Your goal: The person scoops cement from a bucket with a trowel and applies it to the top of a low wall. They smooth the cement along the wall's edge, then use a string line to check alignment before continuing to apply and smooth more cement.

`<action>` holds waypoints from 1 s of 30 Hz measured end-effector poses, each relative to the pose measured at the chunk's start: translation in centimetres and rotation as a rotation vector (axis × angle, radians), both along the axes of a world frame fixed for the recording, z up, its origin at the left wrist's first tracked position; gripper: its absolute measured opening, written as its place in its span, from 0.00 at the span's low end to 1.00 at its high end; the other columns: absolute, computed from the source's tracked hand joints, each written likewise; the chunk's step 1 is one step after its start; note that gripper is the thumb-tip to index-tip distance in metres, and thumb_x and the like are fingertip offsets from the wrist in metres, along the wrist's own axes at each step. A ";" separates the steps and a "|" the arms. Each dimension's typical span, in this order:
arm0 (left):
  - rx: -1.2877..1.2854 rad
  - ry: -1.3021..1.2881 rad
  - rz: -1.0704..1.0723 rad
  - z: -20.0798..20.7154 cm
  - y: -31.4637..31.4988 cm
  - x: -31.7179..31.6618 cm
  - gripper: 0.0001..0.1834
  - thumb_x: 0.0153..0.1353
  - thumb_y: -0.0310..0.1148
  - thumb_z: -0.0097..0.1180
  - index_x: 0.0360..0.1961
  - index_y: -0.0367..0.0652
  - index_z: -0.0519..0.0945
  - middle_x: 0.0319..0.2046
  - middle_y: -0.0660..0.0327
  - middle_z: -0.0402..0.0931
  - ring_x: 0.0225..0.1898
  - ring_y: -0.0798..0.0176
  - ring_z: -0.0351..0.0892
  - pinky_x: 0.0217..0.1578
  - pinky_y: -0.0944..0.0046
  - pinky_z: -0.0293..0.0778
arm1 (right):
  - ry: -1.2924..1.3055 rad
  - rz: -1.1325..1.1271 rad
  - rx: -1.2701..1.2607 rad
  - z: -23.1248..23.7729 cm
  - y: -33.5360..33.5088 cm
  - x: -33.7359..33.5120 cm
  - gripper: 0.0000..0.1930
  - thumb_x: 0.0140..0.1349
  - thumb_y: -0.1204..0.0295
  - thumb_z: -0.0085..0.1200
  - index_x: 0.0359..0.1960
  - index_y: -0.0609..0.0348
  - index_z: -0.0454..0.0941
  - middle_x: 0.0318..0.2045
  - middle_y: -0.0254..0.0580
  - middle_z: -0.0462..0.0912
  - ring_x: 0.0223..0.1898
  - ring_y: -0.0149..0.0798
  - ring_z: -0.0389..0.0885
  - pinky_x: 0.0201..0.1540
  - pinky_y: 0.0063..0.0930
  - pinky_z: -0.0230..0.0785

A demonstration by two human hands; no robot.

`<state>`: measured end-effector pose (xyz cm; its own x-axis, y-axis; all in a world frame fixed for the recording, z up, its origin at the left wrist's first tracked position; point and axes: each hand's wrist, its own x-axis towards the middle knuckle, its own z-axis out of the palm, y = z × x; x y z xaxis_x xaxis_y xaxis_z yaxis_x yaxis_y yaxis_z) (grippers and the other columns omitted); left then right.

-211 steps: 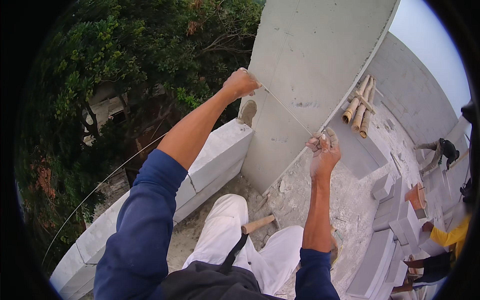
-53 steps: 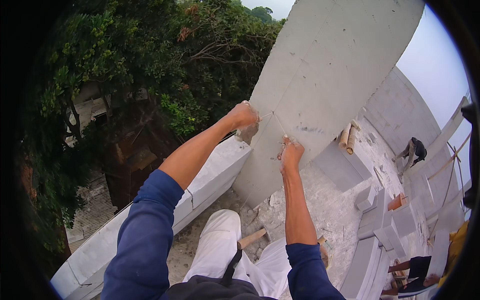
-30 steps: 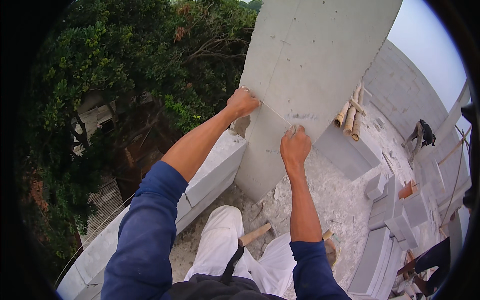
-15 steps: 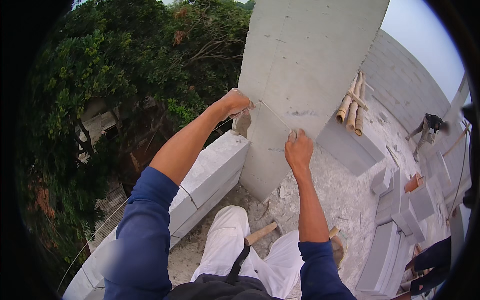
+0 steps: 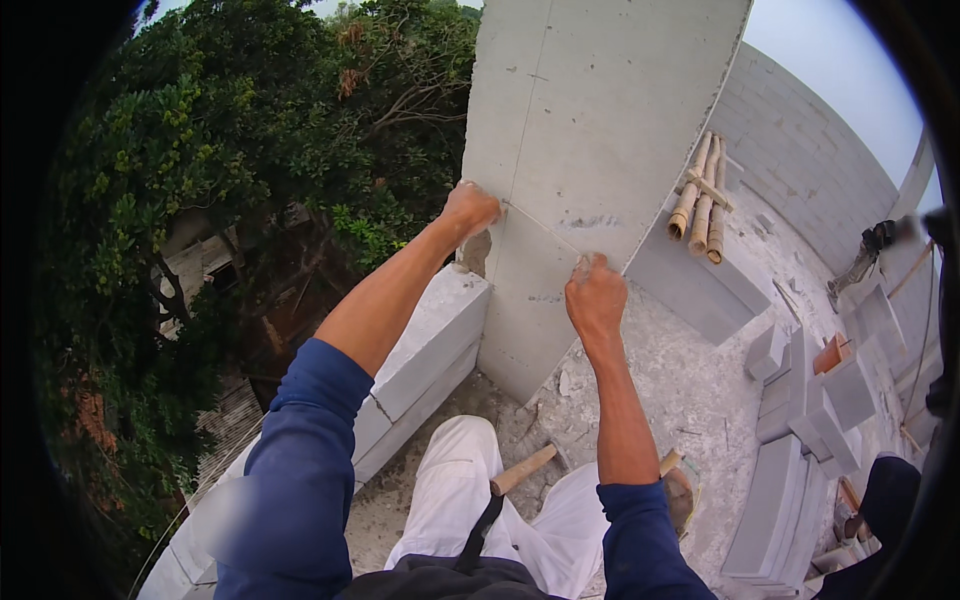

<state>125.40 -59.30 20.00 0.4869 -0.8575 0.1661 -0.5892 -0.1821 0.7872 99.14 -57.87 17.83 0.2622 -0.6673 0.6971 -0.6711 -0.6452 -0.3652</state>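
A: From the head view, where does the string (image 5: 545, 226) run?

B: Taut between both hands across the grey column (image 5: 590, 110), slanting down from the left hand (image 5: 470, 208) to the right hand (image 5: 594, 297).

A: And the fingers?

B: Each hand's are closed, pinching one end; neither hand is nearer. The low block wall (image 5: 425, 345) lies below the left hand.

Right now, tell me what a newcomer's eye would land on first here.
First, the tall grey concrete column at top centre, with a thin string stretched across its face between the left hand at the column's left edge and the right hand on its front. Next, the dense green trees dropping away on the left beyond the low block wall, then the bundle of bamboo poles lying to the column's right.
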 end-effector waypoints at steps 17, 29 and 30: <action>0.030 0.269 -0.143 3.6 4.3 -0.4 0.06 0.53 0.23 0.59 0.28 0.29 0.84 0.24 0.53 0.81 0.22 0.64 0.76 0.22 0.64 0.69 | -0.028 0.164 0.032 -0.3 -0.5 -2.0 0.09 0.64 0.72 0.53 0.33 0.68 0.76 0.20 0.63 0.79 0.24 0.64 0.80 0.30 0.54 0.72; -0.091 0.116 -0.010 0.4 -0.7 0.2 0.11 0.47 0.30 0.62 0.27 0.30 0.82 0.30 0.46 0.84 0.38 0.50 0.86 0.40 0.58 0.80 | 0.045 0.086 -0.034 -0.4 -0.6 -3.2 0.06 0.59 0.75 0.53 0.31 0.68 0.75 0.16 0.62 0.77 0.22 0.63 0.80 0.26 0.52 0.73; -0.102 0.132 -0.018 0.7 -0.6 0.1 0.11 0.48 0.29 0.62 0.28 0.30 0.82 0.30 0.47 0.84 0.37 0.51 0.86 0.39 0.59 0.80 | 0.045 0.130 -0.032 -0.5 -0.7 -3.4 0.06 0.59 0.75 0.53 0.31 0.68 0.75 0.17 0.62 0.78 0.22 0.63 0.80 0.27 0.52 0.73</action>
